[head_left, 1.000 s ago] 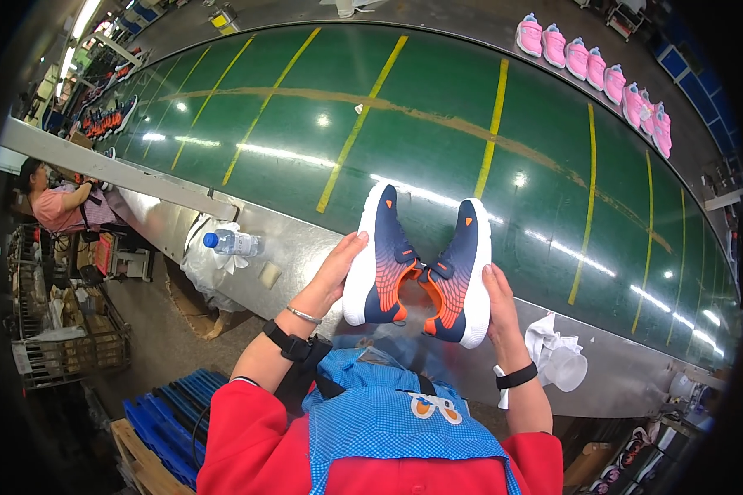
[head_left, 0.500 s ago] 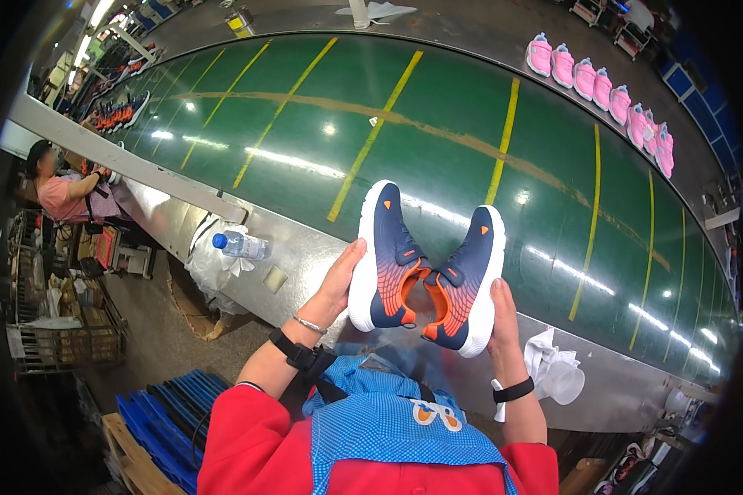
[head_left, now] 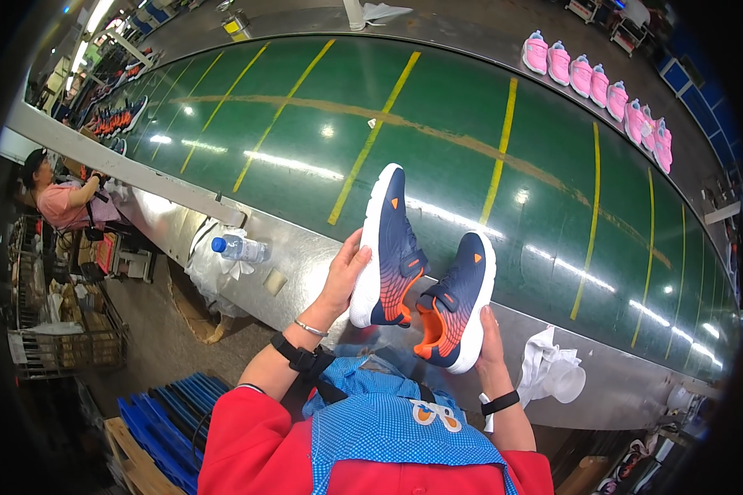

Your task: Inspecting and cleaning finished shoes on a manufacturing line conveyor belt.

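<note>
Navy-and-orange sneakers (head_left: 397, 239), raised over a metal counter (head_left: 305, 247) and green belt (head_left: 454, 99), gripped one apiece by the left hand (head_left: 344, 274) and the right hand (head_left: 489, 340), with toes facing away. On the counter, a blue-capped bottle (head_left: 244, 248) and a white cloth (head_left: 537, 363); beyond the belt, a row of pink shoes (head_left: 598, 85).

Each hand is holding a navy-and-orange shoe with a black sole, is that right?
Not quite: the head view shows white soles, not black. The left hand and right hand do each hold a navy-and-orange shoe.
</note>
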A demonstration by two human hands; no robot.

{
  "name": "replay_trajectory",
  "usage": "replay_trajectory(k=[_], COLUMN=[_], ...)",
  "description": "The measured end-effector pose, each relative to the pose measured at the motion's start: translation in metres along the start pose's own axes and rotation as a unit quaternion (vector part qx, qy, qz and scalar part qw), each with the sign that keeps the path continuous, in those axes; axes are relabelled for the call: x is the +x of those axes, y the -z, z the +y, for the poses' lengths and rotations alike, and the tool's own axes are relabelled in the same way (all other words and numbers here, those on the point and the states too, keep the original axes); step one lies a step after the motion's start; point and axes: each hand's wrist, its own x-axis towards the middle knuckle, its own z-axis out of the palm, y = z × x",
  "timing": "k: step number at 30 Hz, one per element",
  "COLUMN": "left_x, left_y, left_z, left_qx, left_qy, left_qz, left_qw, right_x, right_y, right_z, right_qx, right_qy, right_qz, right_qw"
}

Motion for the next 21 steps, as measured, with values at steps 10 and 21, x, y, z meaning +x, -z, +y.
replay_trajectory(k=[10, 21], left_x=[0.013, 0.02], left_y=[-0.001, -0.102], left_z=[0.021, 0.009], left_qx=[-0.143, 0.287], left_qy=[0.265, 0.355], left_qz=[-0.19, -0.511], left_qw=[0.934, 0.728], right_x=[-0.009, -0.059], right_y=[0.048, 0.057], right_z=[0.04, -0.014], right_qx=[0.078, 0.273], right_qy=[-0.175, 0.13], right_qz=[0.004, -0.048], right_qw=[0.981, 0.952])
